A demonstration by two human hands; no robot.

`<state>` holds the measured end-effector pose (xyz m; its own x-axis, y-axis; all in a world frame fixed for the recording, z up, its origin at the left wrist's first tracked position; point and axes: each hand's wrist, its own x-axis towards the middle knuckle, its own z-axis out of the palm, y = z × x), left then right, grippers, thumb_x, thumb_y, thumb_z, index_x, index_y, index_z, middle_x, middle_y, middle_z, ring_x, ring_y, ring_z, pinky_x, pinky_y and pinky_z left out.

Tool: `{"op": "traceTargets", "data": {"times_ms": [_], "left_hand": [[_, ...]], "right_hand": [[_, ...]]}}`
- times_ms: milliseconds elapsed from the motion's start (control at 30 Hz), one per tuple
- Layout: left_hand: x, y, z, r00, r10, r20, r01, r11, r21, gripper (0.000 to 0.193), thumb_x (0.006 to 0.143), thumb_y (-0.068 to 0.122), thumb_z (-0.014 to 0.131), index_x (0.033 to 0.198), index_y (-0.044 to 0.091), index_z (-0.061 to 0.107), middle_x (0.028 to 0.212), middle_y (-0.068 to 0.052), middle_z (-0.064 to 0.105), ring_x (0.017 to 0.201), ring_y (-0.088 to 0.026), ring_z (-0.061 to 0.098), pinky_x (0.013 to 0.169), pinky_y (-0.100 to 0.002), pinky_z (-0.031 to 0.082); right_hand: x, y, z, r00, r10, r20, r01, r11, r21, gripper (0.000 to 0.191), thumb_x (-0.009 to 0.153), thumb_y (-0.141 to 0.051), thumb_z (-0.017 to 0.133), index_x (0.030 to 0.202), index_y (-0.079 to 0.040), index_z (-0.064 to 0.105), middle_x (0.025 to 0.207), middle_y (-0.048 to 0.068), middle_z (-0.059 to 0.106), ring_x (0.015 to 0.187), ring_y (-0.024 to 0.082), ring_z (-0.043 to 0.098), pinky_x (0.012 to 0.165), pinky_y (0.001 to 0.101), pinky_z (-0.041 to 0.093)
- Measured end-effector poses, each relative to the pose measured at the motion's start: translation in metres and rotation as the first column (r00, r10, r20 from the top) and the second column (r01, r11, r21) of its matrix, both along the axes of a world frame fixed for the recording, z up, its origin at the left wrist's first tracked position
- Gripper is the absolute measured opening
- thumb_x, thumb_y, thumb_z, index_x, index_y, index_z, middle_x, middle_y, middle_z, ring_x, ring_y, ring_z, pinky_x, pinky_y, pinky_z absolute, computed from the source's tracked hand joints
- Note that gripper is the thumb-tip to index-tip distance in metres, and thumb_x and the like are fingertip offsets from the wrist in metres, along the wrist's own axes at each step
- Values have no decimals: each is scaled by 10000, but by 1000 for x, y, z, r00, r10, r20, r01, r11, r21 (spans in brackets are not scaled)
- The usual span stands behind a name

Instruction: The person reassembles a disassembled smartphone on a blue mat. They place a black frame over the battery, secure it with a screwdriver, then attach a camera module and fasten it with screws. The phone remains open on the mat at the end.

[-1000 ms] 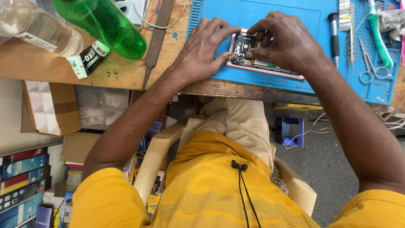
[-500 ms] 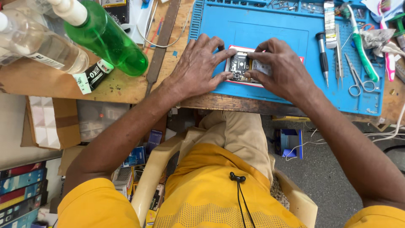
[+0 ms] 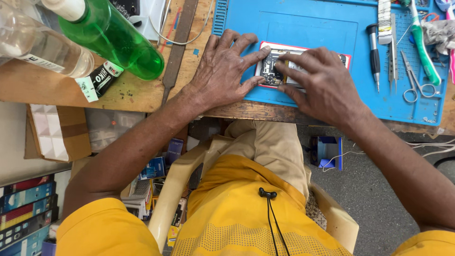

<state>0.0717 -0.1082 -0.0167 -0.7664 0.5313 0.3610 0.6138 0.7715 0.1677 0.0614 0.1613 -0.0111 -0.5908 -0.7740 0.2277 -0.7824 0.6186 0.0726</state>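
Red-framed and opened, the phone (image 3: 303, 64) lies on the blue work mat (image 3: 308, 28) at the near edge of the wooden bench (image 3: 118, 92), its circuit board exposed between both hands. Compared with a second ago, the phone is seen to have been kept in the same spot on the mat, while the right hand (image 3: 322, 83) has been spread flatter over its right half — earlier its fingers were bunched tightly over the board. The left hand (image 3: 222, 71) is laid beside and against the phone's left edge, fingers splayed and open, thumb and forefinger touching the frame; nothing is gripped by it. The right hand's fingers are extended and pressed down on the board, and whether some small part is pinched beneath them cannot be told. The work appears to have passed from fine picking to pressing or steadying, though that is only a judgement. To the right on the mat are ranged a dark-handled screwdriver (image 3: 374, 52), tweezers (image 3: 393, 47), small scissors (image 3: 414, 80) and a green-handled brush (image 3: 422, 45) — all well apart from the hands. On the left, a green bottle (image 3: 113, 38) and a clear bottle (image 3: 42, 45) lie tilted on the wood, with a metal file (image 3: 177, 45) between them and the mat. Nothing is set between the hands and the phone; only the bottles crowd the left side.
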Motion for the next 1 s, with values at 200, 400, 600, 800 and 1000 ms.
{"op": "traceTargets", "data": {"times_ms": [200, 400, 600, 800, 1000], "left_hand": [[4, -5, -6, 996, -83, -45, 82, 996, -24, 528, 1003, 390, 738, 1452, 130, 640, 1519, 4, 547, 1302, -250, 466, 1087, -435, 368], [14, -8, -8, 989, -148, -17, 146, 987, -70, 533, 1041, 387, 671, 1512, 148, 595, 1590, 28, 504, 1337, -257, 447, 1107, -443, 339], [12, -20, -2, 965, -259, 34, 262, 956, -135, 590, 1072, 473, 566, 1596, 217, 472, 1657, -44, 388, 1369, -292, 436, 1140, -485, 312], [10, -16, 3, 965, -246, 87, 255, 960, -113, 557, 1049, 549, 457, 1536, 282, 509, 1646, -65, 362, 1397, -331, 393, 1136, -530, 271], [5, -4, 5, 953, -279, 121, 291, 952, -97, 509, 1012, 513, 478, 1456, 286, 578, 1617, -54, 400, 1491, -318, 332, 1198, -543, 200]], "right_hand": [[11, 1, -3, 997, -42, -62, 45, 998, 44, 488, 1002, -471, 661, 1401, -192, 696, 1447, -32, 631, 1242, 233, 573, 1080, 412, 465], [17, 7, -4, 1000, -9, 6, 9, 1000, -11, 539, 1017, -442, 668, 1490, -184, 655, 1532, -12, 598, 1323, 245, 548, 1092, 424, 475], [19, 9, -9, 1000, -21, -15, 22, 998, 59, 454, 993, -422, 683, 1399, -219, 674, 1531, 1, 583, 1316, 261, 538, 1052, 434, 487], [14, 2, 6, 998, 17, -55, -22, 997, -80, 534, 886, -441, 688, 1334, -149, 681, 1413, 74, 648, 1184, 322, 625, 975, 496, 550], [-21, 98, 38, 762, -558, 329, 637, 735, -230, 303, 1066, -354, 626, 1278, -167, 734, 1122, 125, 744, 904, 255, 714, 807, 445, 599]]}}
